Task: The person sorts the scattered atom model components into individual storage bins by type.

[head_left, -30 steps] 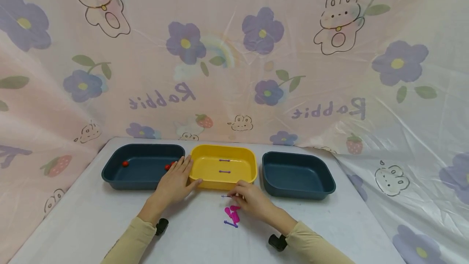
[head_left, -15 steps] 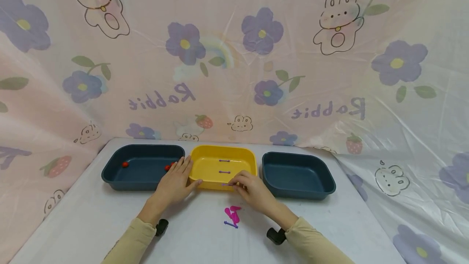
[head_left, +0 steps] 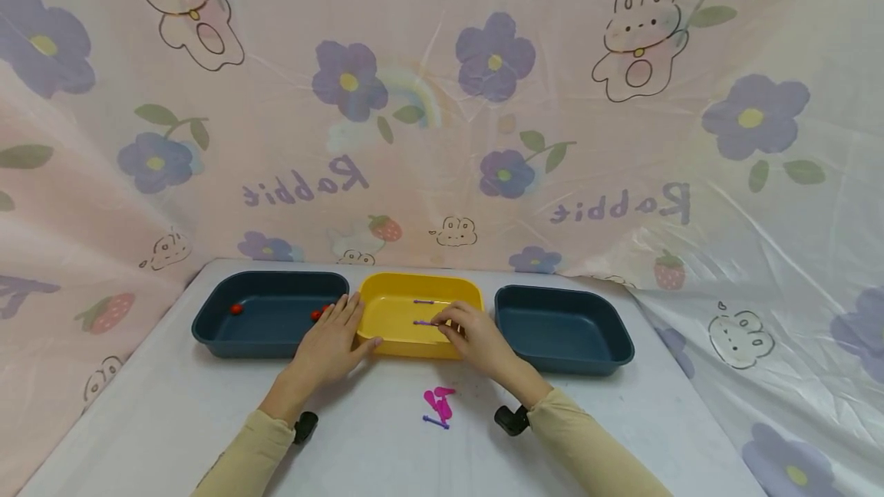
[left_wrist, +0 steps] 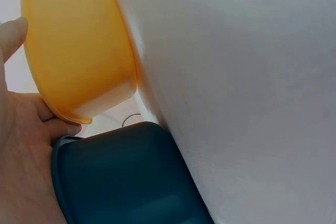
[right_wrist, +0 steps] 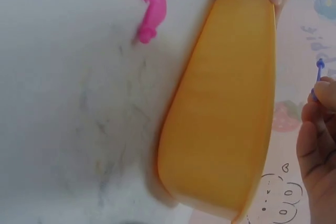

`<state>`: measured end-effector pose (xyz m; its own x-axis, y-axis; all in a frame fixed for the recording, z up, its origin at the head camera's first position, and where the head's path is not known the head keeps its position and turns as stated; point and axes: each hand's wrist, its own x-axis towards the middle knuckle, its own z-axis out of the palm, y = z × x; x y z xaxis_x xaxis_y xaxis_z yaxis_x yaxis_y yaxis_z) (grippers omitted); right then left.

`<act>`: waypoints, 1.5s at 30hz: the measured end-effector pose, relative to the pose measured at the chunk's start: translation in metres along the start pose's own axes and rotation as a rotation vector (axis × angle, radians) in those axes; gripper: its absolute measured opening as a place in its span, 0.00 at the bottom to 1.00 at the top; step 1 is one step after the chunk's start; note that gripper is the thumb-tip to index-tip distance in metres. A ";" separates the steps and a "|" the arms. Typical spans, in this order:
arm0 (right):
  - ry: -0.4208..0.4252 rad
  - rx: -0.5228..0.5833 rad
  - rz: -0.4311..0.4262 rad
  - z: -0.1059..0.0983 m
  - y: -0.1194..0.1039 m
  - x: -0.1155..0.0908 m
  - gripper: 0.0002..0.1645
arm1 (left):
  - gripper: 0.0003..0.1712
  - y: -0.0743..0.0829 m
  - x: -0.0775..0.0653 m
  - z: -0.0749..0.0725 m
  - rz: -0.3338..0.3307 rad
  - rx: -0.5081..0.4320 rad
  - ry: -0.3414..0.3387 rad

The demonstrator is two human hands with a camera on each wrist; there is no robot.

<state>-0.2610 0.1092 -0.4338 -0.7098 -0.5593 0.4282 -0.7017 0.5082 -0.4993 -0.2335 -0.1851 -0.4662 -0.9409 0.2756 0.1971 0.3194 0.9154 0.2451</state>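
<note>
My right hand (head_left: 476, 336) is over the front right part of the yellow tray (head_left: 414, 347), pinching a small purple rod with knobbed ends (right_wrist: 319, 69) between thumb and fingertips. In the head view it overlaps the spot where another such rod lay in the tray. One more purple rod (head_left: 423, 301) lies farther back on the tray floor. With fingers stretched out, my left hand (head_left: 330, 343) rests across the neighbouring rims of the yellow tray and the left dark blue tray (head_left: 242, 347); its thumb touches the yellow tray's front rim.
Several pink, spoon-like pieces (head_left: 443, 407) and a purple rod (head_left: 436, 422) lie on the white table before the yellow tray. Red balls (head_left: 236, 308) lie in the left blue tray. Another dark blue tray (head_left: 562, 363) stands at the right. A printed curtain (head_left: 428, 175) hangs behind.
My right hand has carried the pinched purple rod from in front of the yellow tray up past its front rim and over its inside. The left hand has stayed put.
</note>
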 end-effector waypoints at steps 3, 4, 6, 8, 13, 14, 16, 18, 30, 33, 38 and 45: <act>0.005 -0.008 0.001 0.000 0.004 0.005 0.08 | 0.52 0.000 0.000 0.000 0.002 0.002 0.000; 0.007 -0.009 0.000 0.001 0.005 0.007 0.08 | 0.52 0.000 -0.001 0.000 0.002 0.002 0.001; 0.010 -0.011 0.003 0.002 0.009 0.011 0.08 | 0.52 0.000 -0.001 -0.001 0.008 0.000 0.008; 0.011 -0.007 0.009 0.002 0.012 0.015 0.08 | 0.52 0.000 -0.002 -0.001 0.007 0.004 0.012; -0.011 -0.022 0.075 0.005 0.022 0.026 0.08 | 0.51 0.001 -0.002 -0.003 0.009 0.006 0.015; -0.016 -0.033 0.084 0.006 0.024 0.028 0.08 | 0.51 0.001 -0.002 -0.003 0.010 0.005 0.015; -0.026 -0.046 0.106 0.007 0.028 0.032 0.08 | 0.51 0.001 -0.002 -0.003 0.010 0.006 0.015; -0.028 -0.057 0.117 0.009 0.031 0.036 0.08 | 0.51 0.001 -0.002 -0.003 0.010 0.009 0.017; -0.041 -0.089 0.185 0.018 0.041 0.056 0.08 | 0.52 0.000 0.000 -0.001 -0.002 -0.002 0.002; -0.036 -0.093 0.184 0.020 0.043 0.060 0.08 | 0.52 0.000 0.001 -0.002 -0.002 0.000 0.002; -0.031 -0.096 0.188 0.022 0.047 0.064 0.08 | 0.51 0.001 0.001 -0.003 -0.006 -0.001 -0.008; -0.060 -0.091 0.213 0.023 0.048 0.065 0.10 | 0.52 -0.001 0.001 0.000 -0.009 -0.003 -0.006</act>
<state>-0.3394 0.0817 -0.4469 -0.8395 -0.4693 0.2738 -0.5409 0.6745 -0.5025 -0.2346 -0.1861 -0.4667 -0.9442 0.2694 0.1894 0.3116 0.9169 0.2496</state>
